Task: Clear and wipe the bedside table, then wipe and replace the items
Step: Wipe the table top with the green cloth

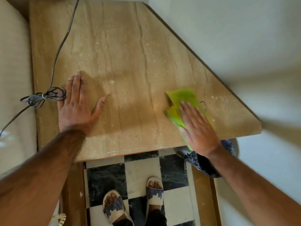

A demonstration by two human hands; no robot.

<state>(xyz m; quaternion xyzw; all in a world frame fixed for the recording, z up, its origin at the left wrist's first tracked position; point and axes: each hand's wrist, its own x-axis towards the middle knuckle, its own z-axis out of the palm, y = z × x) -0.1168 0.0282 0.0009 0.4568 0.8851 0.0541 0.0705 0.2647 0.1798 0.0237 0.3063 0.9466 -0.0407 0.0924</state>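
tabletop (123, 46): tan stone-patterned slab with an angled right edge, filling the upper middle of the view; pale specks and streaks are showing across its surface.
cloth (180, 98): bright green, folded, lying flat on the tabletop near the right front corner; its near end is hanging just over the front edge.
right hand (197, 129): pressing palm-down on the cloth, covering its near half; the wrist is reaching past the front edge.
right fingers (187, 110): lying straight and close together on the cloth, not curled around it.
left hand (76, 108): resting flat on the bare tabletop near the left front, well apart from the cloth.
left fingers (76, 84): stretching forward side by side, thumb spread wide to the right; holding nothing.
cable (44, 96): dark cord running down from the far edge along the left side, ending in a tied bundle lying just beside the left hand and partly over the tabletop's left edge.
bed (13, 79): beige surface sitting along the left of the tabletop.
floor (138, 178): black and white checkered tiles showing below the front edge.
sandals (114, 207): two pale slides with dark marks, feet standing on the tiles.
dark bag (203, 165): crinkled dark plastic sitting under the right forearm, below the tabletop; contents cannot be told.
coiled cord (61, 219): cream spiral peeking in at the bottom left.
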